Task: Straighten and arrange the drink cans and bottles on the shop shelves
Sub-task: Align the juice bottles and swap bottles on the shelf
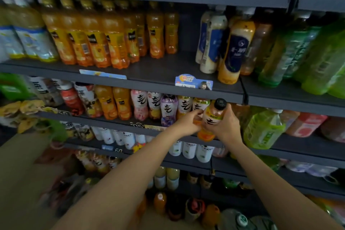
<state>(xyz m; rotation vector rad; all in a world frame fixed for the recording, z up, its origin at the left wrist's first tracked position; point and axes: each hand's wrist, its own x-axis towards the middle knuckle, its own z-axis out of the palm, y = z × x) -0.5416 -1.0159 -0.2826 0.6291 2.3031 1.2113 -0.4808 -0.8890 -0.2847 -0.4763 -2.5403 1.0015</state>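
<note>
Both hands meet at one orange bottle [211,119] with a black cap, held tilted at the front edge of the third shelf [186,133]. The right hand [225,124] wraps its side; the left hand [187,122] grips its lower part from the left. Left of it on that shelf stand five white-labelled bottles [169,109] in a row, then two orange juice bottles [113,102]. One shelf up, three blue-labelled milk-tea bottles [234,50] lean.
</note>
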